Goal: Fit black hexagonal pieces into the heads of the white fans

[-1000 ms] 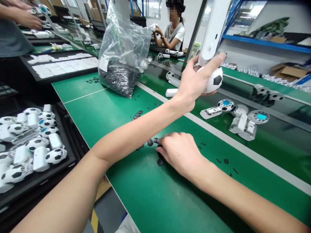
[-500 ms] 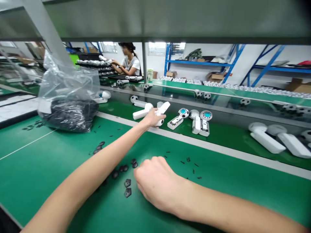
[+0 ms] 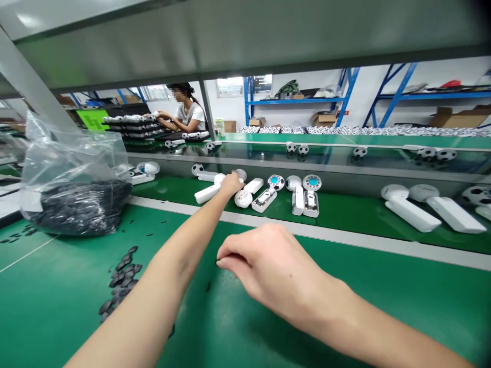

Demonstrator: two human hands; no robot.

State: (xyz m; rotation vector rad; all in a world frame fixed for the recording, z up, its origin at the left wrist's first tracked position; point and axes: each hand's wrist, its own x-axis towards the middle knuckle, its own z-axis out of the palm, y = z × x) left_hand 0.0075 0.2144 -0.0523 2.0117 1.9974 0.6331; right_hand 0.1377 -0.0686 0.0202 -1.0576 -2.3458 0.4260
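Your left hand (image 3: 232, 184) lands on a glossy white plastic handle (image 3: 207, 193), its long axis slanting up toward your palm, just beside a perforated round white shell (image 3: 243, 199); those fingers are hidden, their grip impossible to tell. Your right hand (image 3: 266, 268) hangs over the smooth green bench mat (image 3: 422, 291), fingers pinched together, near scattered black hexagonal pads (image 3: 118, 280).

left hand (image 3: 232, 184) at white fan (image 3: 207, 193), right hand (image 3: 268, 268) over green mat (image 3: 46, 312)
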